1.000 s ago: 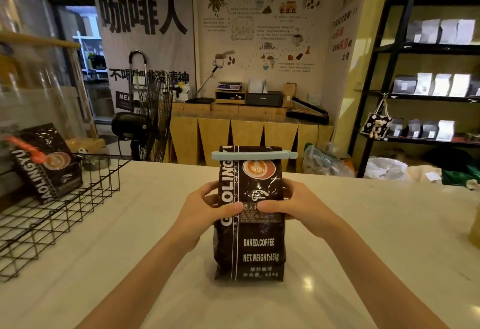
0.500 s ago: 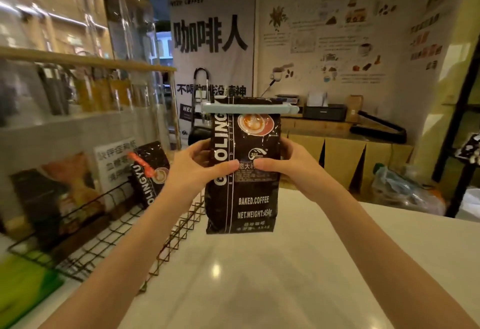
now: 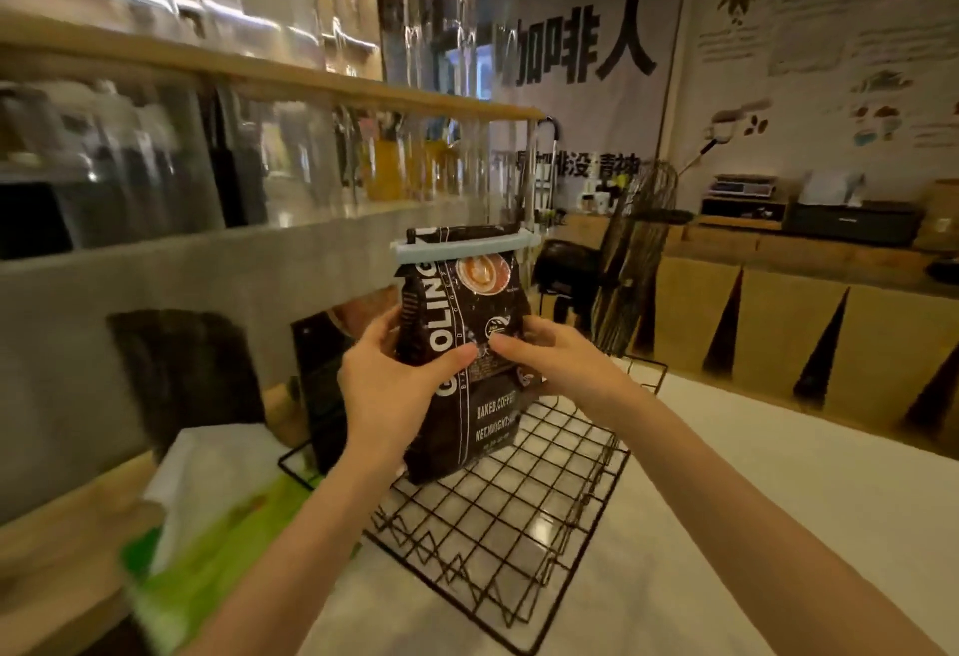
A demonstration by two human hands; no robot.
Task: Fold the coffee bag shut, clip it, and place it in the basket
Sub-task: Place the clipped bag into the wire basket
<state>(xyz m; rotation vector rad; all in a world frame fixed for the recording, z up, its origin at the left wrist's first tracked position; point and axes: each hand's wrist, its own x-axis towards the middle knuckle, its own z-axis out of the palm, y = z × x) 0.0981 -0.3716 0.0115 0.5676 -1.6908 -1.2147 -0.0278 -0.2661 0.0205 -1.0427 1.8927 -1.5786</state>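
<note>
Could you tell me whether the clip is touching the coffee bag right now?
Touching. The head view shows the pale blue clip clamped across the folded top of the coffee bag, the bag's dark edge showing above it.

Black coffee bag point(image 3: 462, 344), white lettering; pale blue clip point(image 3: 464, 246); black wire basket point(image 3: 519, 515).

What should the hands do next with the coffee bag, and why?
Probably lower it into the wire basket. The coffee bag already has the blue clip across its folded top, and the left hand and right hand hold it upright just above the basket floor.
</note>
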